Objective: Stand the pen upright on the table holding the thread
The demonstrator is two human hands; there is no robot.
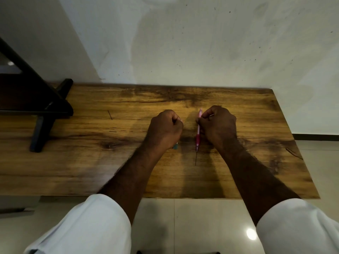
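Observation:
My right hand (218,125) grips a pink mechanical pencil (198,131) over the wooden table (91,162). The pencil points toward me, and a long thin lead (196,159) sticks out of its tip. A thin metal piece pokes out between the fingers at the top of this hand. My left hand (165,129) is curled into a fist beside it, a short gap to the left. A small teal-grey object (175,146) shows just under that fist; whether the hand holds it is unclear.
A dark wooden stand (42,114) with a foot rests on the table's left part. A short thin lead (110,114) lies on the table left of my hands. The wall runs behind the table, and the tiled floor (192,226) lies below its front edge.

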